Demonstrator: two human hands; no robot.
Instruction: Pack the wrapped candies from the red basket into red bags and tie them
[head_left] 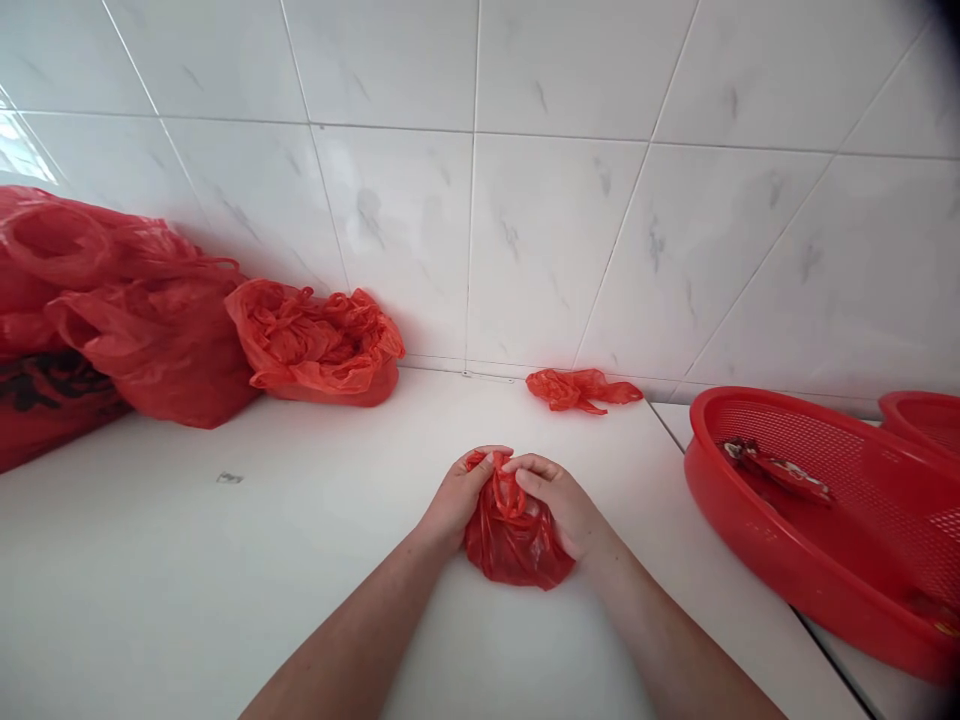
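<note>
A small red plastic bag (517, 555) rests on the white tabletop, its upper part gathered between my two hands. My left hand (463, 492) grips the bag's top on the left side, thumb pressed against the plastic. On the other side my right hand (559, 500) pinches a handle loop near the top with thumb and fingers. The bag bulges below the hands, and what it may contain is hidden. Behind it, near the wall, lies a crumpled red plastic bag (581, 390), apart from both hands.
At the left stand several large red bags (180, 340), and beside them an open red bag (330, 375) stuffed with crumpled plastic. To the right sits a red perforated basket (765, 540) holding a red packet (791, 475); another red basket (922, 405) is behind. A tiled wall (555, 230) bounds the back.
</note>
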